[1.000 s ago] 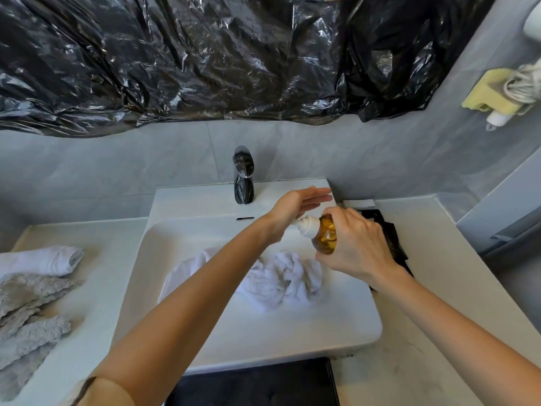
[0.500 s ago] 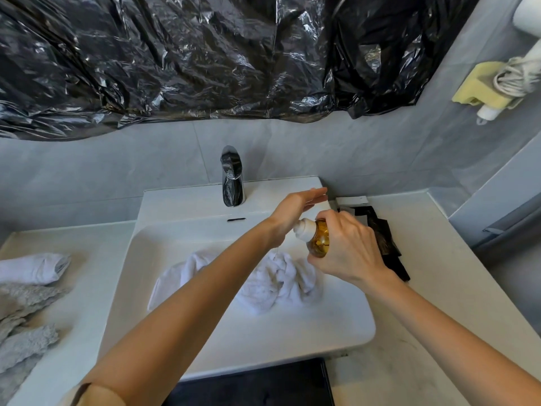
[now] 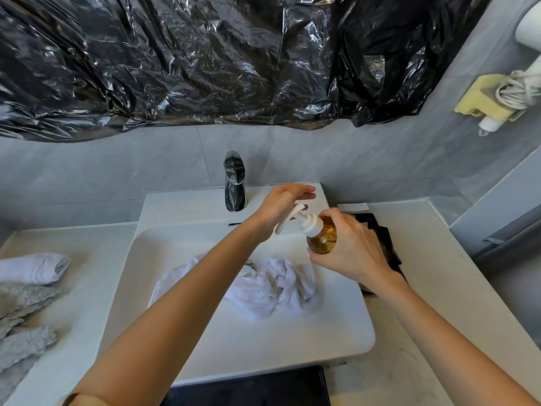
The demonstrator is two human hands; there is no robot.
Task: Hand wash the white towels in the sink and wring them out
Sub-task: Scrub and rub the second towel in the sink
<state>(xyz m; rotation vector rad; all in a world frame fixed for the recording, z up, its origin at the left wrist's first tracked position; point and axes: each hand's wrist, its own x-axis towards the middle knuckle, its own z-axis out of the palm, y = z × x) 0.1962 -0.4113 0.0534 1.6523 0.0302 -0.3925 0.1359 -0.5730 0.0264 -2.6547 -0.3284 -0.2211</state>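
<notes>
Grey tiled wall and black plastic sheeting back a white desk carrying the sink (image 3: 336, 341). My right hand (image 3: 355, 253) is clamped round an amber soap bottle (image 3: 323, 238), tilted over the basin; my left hand (image 3: 281, 206) lies with fingers straight on the pump head (image 3: 289, 219). White towels (image 3: 272, 288) lie bunched in the middle of the sink, below the nozzle. More folded cloths (image 3: 32, 269) wait at the desk's left edge. Judged best practice: I press squarely, keep the nozzle aimed at the towels, and steady the bottle so it does not slip.
</notes>
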